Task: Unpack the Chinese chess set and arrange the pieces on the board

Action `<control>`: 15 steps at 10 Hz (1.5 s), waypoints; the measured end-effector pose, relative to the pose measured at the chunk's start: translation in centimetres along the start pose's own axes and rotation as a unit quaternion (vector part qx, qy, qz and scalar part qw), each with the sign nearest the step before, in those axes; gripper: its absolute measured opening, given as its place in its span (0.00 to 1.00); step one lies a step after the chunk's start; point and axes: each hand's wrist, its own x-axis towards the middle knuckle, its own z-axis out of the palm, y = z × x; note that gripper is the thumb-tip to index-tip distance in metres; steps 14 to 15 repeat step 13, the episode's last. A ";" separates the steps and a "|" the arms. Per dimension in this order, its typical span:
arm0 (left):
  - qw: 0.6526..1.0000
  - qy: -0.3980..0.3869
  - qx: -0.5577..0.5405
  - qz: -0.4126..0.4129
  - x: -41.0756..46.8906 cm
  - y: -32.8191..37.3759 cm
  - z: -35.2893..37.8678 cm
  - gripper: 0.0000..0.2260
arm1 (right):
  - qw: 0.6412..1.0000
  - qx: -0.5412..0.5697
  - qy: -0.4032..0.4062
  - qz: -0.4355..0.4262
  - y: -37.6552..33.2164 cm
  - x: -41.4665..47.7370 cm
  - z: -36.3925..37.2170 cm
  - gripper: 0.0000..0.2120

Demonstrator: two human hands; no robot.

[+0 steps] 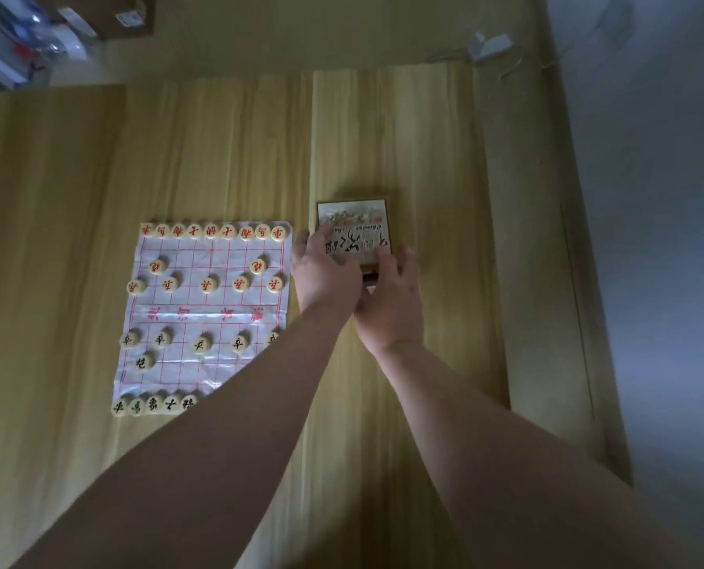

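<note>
Head: our left hand (326, 277) and right hand (391, 310) each have a curled grip on the box (354, 223), right of the board (206, 312) with its pieces (209, 284).

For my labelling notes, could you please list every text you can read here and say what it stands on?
"Chinese", then a cut-off "Ch": on the box, upside down to the camera.
Large brush characters on the box: unreadable.
Red and black characters on the pieces: too blurred.
Red characters across the middle of the board: too blurred.
</note>
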 end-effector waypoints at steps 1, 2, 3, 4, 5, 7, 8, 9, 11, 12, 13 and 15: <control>0.998 -0.043 0.028 0.026 -4.0 -2.6 -0.9 0.26 | 0.999 -0.020 -0.029 0.005 1.6 -4.0 -0.3 0.27; 0.990 -0.102 0.060 0.079 -6.9 -4.7 -3.0 0.31 | 0.998 -0.047 -0.033 -0.011 2.9 -6.9 -1.0 0.26; 0.971 -0.145 0.139 0.131 -9.0 -6.9 -4.7 0.34 | 0.993 -0.099 -0.054 -0.037 3.8 -9.3 -1.4 0.26; 0.957 -0.152 0.186 0.162 -9.7 -8.5 -5.6 0.32 | 0.986 -0.148 -0.055 -0.043 3.7 -10.7 -1.2 0.24; 0.943 -0.154 0.217 0.198 -10.4 -9.5 -5.7 0.29 | 0.984 -0.165 -0.046 -0.047 3.9 -11.7 -0.6 0.24; 0.877 -0.158 0.346 0.294 -10.9 -10.4 -6.6 0.28 | 0.971 -0.220 -0.053 -0.080 4.1 -13.2 0.1 0.30; 0.823 -0.183 0.417 0.340 -10.6 -10.7 -7.0 0.30 | 0.962 -0.247 -0.070 -0.095 4.1 -13.5 0.0 0.29; 0.826 -0.202 0.417 0.322 -11.0 -10.7 -7.3 0.31 | 0.956 -0.260 -0.075 -0.110 4.3 -14.1 0.1 0.30; 0.830 -0.163 0.445 0.293 -11.6 -9.4 -6.2 0.30 | 0.953 -0.268 -0.047 -0.133 5.0 -14.5 0.0 0.32; 0.835 -0.141 0.439 0.300 -11.9 -9.0 -5.9 0.24 | 0.947 -0.286 -0.030 -0.146 4.8 -14.8 -0.3 0.30; 0.814 -0.150 0.463 0.317 -11.7 -9.1 -5.7 0.26 | 0.944 -0.284 -0.035 -0.166 4.8 -14.3 -0.7 0.27; 0.814 -0.150 0.463 0.317 -11.7 -9.1 -5.7 0.26 | 0.944 -0.284 -0.035 -0.166 4.8 -14.3 -0.7 0.27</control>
